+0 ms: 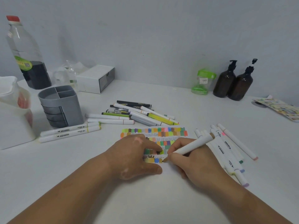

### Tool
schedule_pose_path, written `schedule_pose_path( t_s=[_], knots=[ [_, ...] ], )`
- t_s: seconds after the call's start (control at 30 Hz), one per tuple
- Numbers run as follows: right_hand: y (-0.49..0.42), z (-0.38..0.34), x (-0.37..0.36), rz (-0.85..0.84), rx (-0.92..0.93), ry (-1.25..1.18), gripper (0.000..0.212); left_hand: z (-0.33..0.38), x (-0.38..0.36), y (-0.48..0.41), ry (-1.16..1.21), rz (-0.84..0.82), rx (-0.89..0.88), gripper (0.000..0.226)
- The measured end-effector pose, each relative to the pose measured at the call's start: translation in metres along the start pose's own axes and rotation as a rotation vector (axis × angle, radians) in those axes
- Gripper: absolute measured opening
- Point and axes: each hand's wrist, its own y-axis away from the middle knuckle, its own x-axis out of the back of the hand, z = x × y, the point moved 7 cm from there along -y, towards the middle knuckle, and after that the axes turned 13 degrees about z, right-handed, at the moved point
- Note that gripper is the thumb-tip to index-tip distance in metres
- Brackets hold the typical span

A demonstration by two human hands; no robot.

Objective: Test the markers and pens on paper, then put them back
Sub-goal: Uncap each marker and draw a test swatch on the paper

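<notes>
One marker (192, 145), in the right hand (194, 164), touches paper (175, 132) under the left hand (135, 156).

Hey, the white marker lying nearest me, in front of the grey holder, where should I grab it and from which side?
Probably mid-barrel, from above. The white marker lies flat on the table, running left to right, with a second marker close behind it, so pinch across the barrel by the printed label, thumb on the free near side.

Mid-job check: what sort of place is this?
Likely a home or office desk: grey pen holder, loose markers and swatch-covered paper on a white table against a plain wall.
</notes>
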Motion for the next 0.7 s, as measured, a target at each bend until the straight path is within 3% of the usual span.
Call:
schedule_pose_path(
  t_s=[0.7],
  knots=[
    [-0.0015, 0.0019, 0.0021, 0.025, 0.018, 0.057, 0.012, -0.0001, 0.0011, 0.0018, -0.030, -0.035, 0.030, 0.063]
  ],
)
